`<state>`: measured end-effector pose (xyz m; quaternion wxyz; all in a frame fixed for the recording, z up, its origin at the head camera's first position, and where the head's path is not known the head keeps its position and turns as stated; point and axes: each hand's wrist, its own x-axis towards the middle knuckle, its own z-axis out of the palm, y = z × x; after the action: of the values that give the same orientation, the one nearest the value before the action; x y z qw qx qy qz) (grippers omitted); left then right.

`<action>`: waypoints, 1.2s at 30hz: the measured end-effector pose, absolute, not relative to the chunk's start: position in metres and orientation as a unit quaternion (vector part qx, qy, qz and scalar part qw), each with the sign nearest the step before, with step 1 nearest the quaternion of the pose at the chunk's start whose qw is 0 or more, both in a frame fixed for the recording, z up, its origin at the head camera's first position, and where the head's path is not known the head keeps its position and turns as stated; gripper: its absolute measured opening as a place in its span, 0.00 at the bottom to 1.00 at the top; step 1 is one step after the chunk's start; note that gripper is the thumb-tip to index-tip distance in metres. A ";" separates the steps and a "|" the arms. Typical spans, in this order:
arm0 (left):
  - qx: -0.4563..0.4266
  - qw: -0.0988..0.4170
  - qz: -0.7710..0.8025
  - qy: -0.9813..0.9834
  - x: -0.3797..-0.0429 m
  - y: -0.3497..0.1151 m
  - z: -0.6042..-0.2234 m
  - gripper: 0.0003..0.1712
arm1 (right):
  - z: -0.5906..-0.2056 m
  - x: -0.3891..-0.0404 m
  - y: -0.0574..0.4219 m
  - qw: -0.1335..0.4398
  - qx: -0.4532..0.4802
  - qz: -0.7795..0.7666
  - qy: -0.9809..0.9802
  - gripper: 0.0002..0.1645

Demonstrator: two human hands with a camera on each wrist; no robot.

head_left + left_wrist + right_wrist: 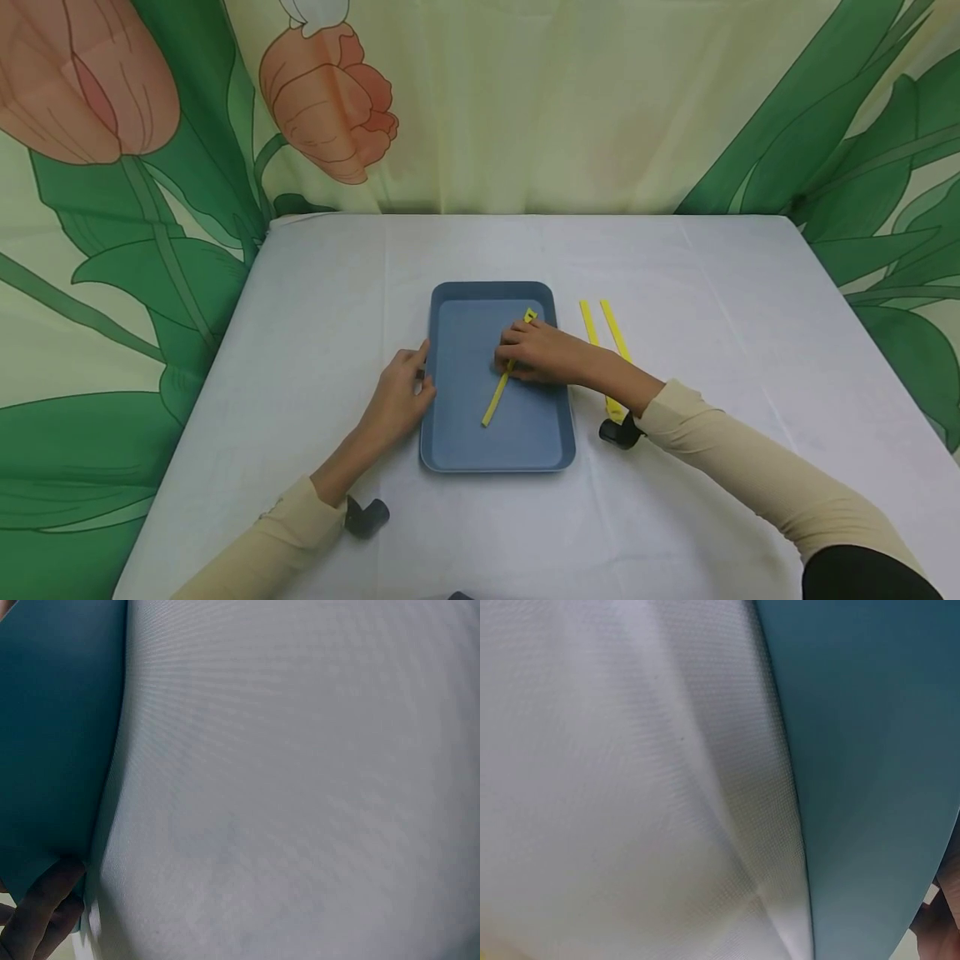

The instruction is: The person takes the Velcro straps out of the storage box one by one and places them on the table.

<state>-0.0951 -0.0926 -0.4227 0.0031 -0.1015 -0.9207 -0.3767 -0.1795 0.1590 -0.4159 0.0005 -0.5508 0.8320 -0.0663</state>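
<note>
A blue-grey rectangular tray (457, 450) lies on the white-covered table. Inside it, a thin yellow strip (495, 402) slants from lower left to upper right, with a wider, holed end at the top. My right hand (543, 352) is over the tray, gripping the strip around its upper half; its fingers cover that part. At the tray's left side, my left hand (399, 392) touches the rim with its fingertips. Seen from the left wrist, the fingers (45, 907) rest against the tray wall (56, 750). Only a sliver of the right hand (941, 922) shows in the right wrist view.
Right of the tray, two more yellow strips (590, 321) lie on the white cloth (712, 333), partly hidden under the right forearm. A black wrist camera (621, 433) sits by that sleeve, another (367, 518) by the left. A flowered curtain (525, 108) hangs behind the table.
</note>
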 end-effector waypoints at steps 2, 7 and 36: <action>-0.101 0.002 -0.379 -0.920 -0.095 -0.093 -0.422 0.34 | -0.416 -0.179 0.160 -0.008 -0.554 -0.061 0.830 0.07; -0.101 0.001 -0.381 -0.919 -0.095 -0.093 -0.422 0.34 | -0.418 -0.180 0.162 -0.035 -0.566 -0.058 0.822 0.04; -0.115 0.015 -0.387 -0.915 -0.093 -0.092 -0.422 0.33 | -0.411 -0.176 0.163 -0.053 -0.576 -0.043 0.815 0.08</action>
<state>-0.0927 -0.0921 -0.4220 0.0151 -0.1147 -0.9146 -0.3874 -0.1757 0.1633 -0.4107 -0.0528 -0.5760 0.8146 -0.0432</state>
